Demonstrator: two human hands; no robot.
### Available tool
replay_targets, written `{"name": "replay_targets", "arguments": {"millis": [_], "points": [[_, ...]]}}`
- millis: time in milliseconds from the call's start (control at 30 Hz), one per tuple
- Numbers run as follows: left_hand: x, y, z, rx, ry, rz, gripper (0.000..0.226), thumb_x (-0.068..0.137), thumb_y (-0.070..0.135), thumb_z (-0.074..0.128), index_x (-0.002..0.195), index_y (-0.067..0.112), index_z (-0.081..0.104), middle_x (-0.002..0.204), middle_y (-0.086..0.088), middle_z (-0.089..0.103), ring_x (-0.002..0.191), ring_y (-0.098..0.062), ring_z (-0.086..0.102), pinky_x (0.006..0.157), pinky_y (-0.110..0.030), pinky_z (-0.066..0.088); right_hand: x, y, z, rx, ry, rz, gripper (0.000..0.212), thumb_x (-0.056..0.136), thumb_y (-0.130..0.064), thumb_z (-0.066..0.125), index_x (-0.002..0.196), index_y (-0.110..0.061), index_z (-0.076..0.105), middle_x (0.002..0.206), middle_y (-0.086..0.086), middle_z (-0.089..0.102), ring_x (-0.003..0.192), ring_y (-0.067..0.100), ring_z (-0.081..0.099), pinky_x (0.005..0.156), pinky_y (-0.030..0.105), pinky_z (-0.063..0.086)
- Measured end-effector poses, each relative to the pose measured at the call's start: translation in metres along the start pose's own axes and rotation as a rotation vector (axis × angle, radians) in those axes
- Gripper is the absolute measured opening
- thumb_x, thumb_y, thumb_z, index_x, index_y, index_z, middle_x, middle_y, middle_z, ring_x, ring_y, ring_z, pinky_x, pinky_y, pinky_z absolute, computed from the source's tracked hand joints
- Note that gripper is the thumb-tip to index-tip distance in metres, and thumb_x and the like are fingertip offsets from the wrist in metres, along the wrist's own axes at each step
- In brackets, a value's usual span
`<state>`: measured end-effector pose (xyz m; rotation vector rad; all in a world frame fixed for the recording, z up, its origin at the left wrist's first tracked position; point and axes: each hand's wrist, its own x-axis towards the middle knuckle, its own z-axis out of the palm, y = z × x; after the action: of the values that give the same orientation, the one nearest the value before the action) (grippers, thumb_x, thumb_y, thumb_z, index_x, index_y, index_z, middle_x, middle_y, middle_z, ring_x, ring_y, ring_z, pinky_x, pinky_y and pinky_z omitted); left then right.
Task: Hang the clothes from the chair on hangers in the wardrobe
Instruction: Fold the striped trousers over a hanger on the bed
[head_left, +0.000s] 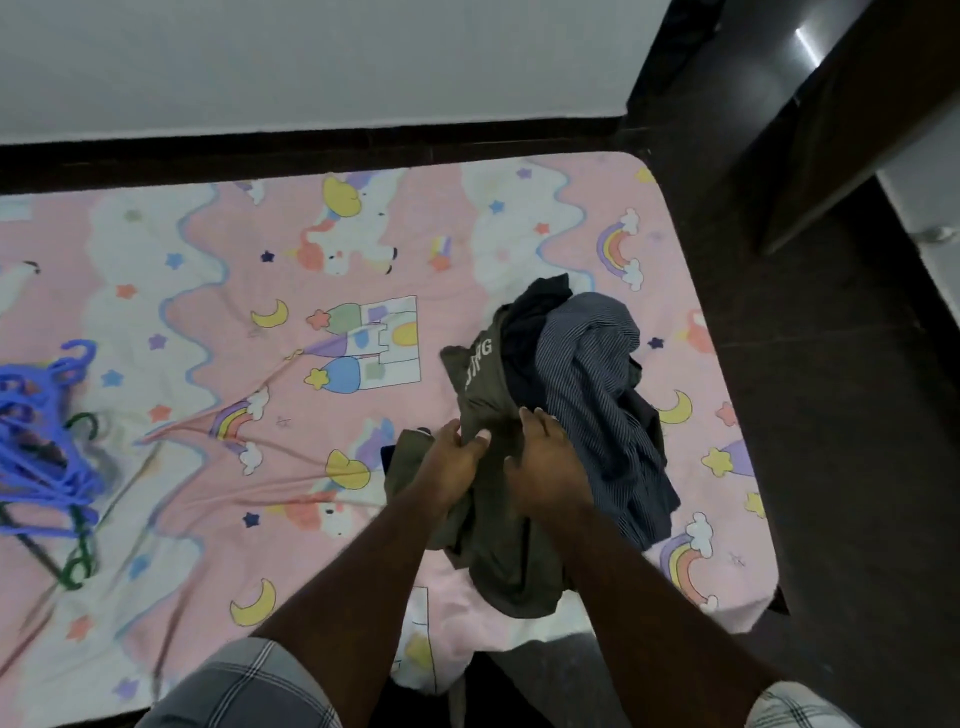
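Note:
A heap of clothes lies on the right side of the bed. Its front piece is an olive green T-shirt (488, 540) with white letters. Behind it lie a dark garment (530, 322) and a blue striped shirt (592, 374). My left hand (452, 467) grips the olive T-shirt, thumb on top of the cloth. Just to its right, my right hand (545, 462) rests on the same T-shirt with fingers spread and bent into the fabric. A tangle of blue plastic hangers (41, 441), with a dark green one among them, lies at the bed's left edge.
The bed carries a pink sheet (311, 364) printed with unicorns, rainbows and moons. A dark wooden bed frame (311, 150) runs along the far side below a white wall. Dark furniture (831, 130) stands at the upper right, over a dark floor (857, 467).

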<state>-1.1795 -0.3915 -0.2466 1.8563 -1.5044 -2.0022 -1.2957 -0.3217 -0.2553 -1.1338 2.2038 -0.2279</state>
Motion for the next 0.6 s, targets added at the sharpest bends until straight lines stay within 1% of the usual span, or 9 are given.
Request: {"name": "replay_targets", "arguments": {"millis": [67,133,200,233,300,367,467,533,600], "points": [[0.008,0.004,0.005,-0.026,-0.012,0.037,0.051,0.104,0.031,0.053,0.149,0.013,0.038,0.144,-0.002,0.050,0.115,-0.014,0.048,0.096,-0.030,0.043,0.002,0.006,-0.006,0.074,0.113,-0.005,0.066,0.092,-0.020,0.056,0.153,-0.011,0.034,0.157,0.011,0.036,0.146,0.026,0.030,0.118,0.040,0.030],[0.018,0.006,0.010,-0.001,0.002,0.106,0.057,0.098,0.041,0.060,0.148,0.021,0.039,0.146,-0.005,0.051,0.123,-0.019,0.051,0.107,-0.039,0.045,0.007,0.013,-0.017,0.129,0.277,0.010,0.063,0.090,-0.019,0.060,0.149,-0.008,0.041,0.151,0.014,0.044,0.143,0.028,0.036,0.116,0.039,0.032],[0.034,0.001,0.018,0.068,0.061,0.134,0.085,0.083,0.064,0.067,0.151,0.031,0.030,0.152,-0.003,0.045,0.136,-0.024,0.045,0.113,-0.050,0.040,0.015,0.024,-0.033,0.092,0.401,0.036,0.068,0.088,-0.023,0.066,0.149,-0.010,0.041,0.152,0.016,0.043,0.144,0.032,0.034,0.116,0.044,0.030],[0.039,0.001,0.024,0.151,0.084,0.151,0.100,0.076,0.072,0.068,0.155,0.033,0.021,0.159,-0.004,0.033,0.144,-0.029,0.035,0.117,-0.054,0.034,0.019,0.033,-0.041,0.039,0.410,0.061,0.074,0.086,-0.029,0.068,0.152,-0.014,0.038,0.155,0.016,0.039,0.146,0.034,0.030,0.117,0.049,0.028],[0.040,0.007,0.032,0.403,0.102,0.188,0.116,0.075,0.073,0.069,0.158,0.034,-0.002,0.168,-0.005,0.002,0.153,-0.036,0.005,0.121,-0.059,0.017,0.028,0.049,-0.056,-0.075,0.298,0.127,0.094,0.081,-0.046,0.072,0.157,-0.032,0.018,0.164,0.011,0.019,0.151,0.037,0.014,0.116,0.060,0.022],[0.043,0.009,0.038,0.572,0.092,0.272,0.128,0.071,0.070,0.074,0.154,0.038,-0.018,0.167,-0.004,-0.016,0.151,-0.042,-0.010,0.120,-0.064,0.011,0.039,0.063,-0.065,-0.135,0.129,0.163,0.116,0.072,-0.058,0.076,0.154,-0.047,-0.005,0.167,0.004,-0.001,0.152,0.038,-0.001,0.114,0.068,0.016],[0.062,0.010,0.046,0.632,0.053,0.225,0.144,0.061,0.066,0.083,0.148,0.043,-0.029,0.164,-0.006,-0.026,0.149,-0.049,-0.014,0.117,-0.069,0.013,0.061,0.082,-0.069,-0.180,-0.018,0.162,0.138,0.057,-0.068,0.082,0.145,-0.054,-0.024,0.165,0.001,-0.018,0.150,0.042,-0.010,0.111,0.074,0.013],[0.076,0.011,0.056,0.637,0.051,0.179,0.151,0.056,0.064,0.088,0.146,0.045,-0.032,0.163,-0.009,-0.026,0.149,-0.051,-0.009,0.116,-0.068,0.018,0.076,0.093,-0.065,-0.204,-0.075,0.146,0.142,0.053,-0.073,0.081,0.142,-0.055,-0.028,0.164,0.002,-0.023,0.150,0.043,-0.008,0.110,0.074,0.013],[0.090,0.009,0.067,0.603,0.042,0.185,0.155,0.053,0.059,0.091,0.145,0.047,-0.034,0.163,-0.017,-0.022,0.150,-0.049,-0.003,0.118,-0.064,0.020,0.089,0.103,-0.058,-0.152,-0.128,0.094,0.141,0.056,-0.069,0.082,0.142,-0.056,-0.029,0.164,0.005,-0.023,0.151,0.043,-0.001,0.112,0.071,0.019]]}}
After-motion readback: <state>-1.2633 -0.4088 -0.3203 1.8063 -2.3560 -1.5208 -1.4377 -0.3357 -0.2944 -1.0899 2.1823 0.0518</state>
